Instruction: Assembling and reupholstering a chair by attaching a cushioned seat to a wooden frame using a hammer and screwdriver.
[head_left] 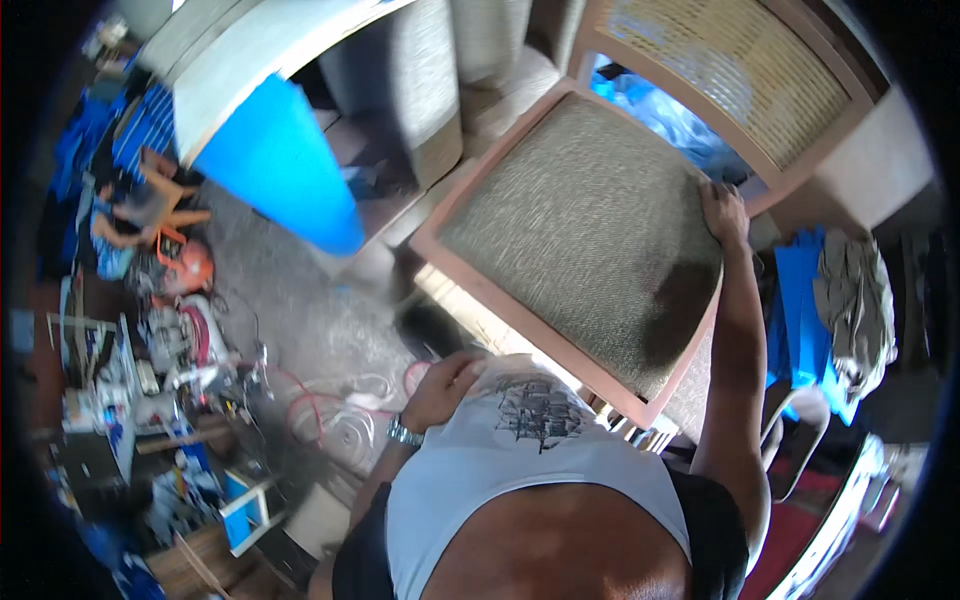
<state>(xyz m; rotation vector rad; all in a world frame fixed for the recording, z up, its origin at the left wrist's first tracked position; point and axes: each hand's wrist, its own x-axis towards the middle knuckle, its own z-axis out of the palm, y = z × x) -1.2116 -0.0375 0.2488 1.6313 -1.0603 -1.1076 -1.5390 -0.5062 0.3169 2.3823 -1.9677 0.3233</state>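
Chair [585, 240]: tipped up against the torso, seat facing the camera.
Right hand [724, 212]: fingers curled over the seat's far corner.
Left hand [447, 385]: at the seat's near edge, fingers bent, grip unclear (partly hidden).
Room: bare floor left of the chair.
Around: blue panel [275, 165], hoses [340, 410] left.

No clear package, label, sign or screen can be made out; the clutter on the floor is too blurred.
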